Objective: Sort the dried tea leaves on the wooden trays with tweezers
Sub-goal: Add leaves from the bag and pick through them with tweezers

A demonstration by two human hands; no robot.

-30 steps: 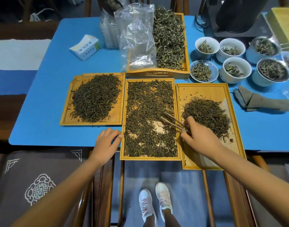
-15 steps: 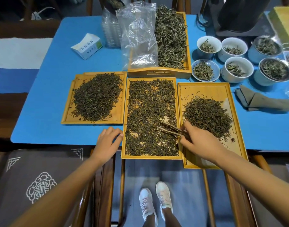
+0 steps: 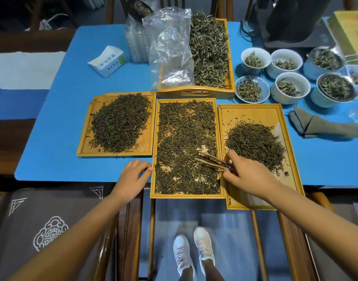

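Observation:
Three flat wooden trays lie side by side on the blue table. The left tray [image 3: 83,151] holds a heap of dark tea leaves. The middle tray [image 3: 187,196] is spread thin with leaves [image 3: 184,138]. The right tray [image 3: 253,112] carries a smaller heap [image 3: 255,142]. My right hand [image 3: 249,175] grips wooden tweezers [image 3: 211,162], whose tips rest in the leaves at the middle tray's lower right. My left hand [image 3: 131,179] rests at the table's front edge, fingertips touching the middle tray's left rim.
Behind stands a deeper handled tray [image 3: 196,93] of lighter leaves with a clear plastic bag [image 3: 170,49]. Several bowls of leaves [image 3: 290,88] sit at the back right, a folded grey cloth [image 3: 320,126] beside them. A small white box [image 3: 107,60] lies back left.
My right hand has drawn toward me and the tweezers' tips have slid down the middle tray toward its lower right. My left hand has stayed at the tray's left rim.

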